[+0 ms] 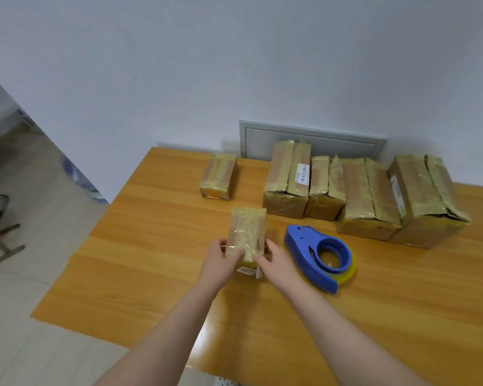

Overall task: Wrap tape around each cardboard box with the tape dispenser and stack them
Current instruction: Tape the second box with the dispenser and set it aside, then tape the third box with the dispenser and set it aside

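Note:
A small cardboard box (247,232) wrapped in yellowish tape sits on the wooden table (156,268) near its middle. My left hand (219,259) grips its near left corner and my right hand (273,261) grips its near right corner. The blue tape dispenser (315,254) with its yellowish roll lies flat just to the right of my right hand, untouched. Another small taped box (218,176) stands alone farther back on the left. A row of several larger taped boxes (360,190) runs along the back right.
A grey panel (262,137) on the wall stands behind the row of boxes. The table's left edge drops to a tiled floor (25,274), where a chair base and a blue and white object lie.

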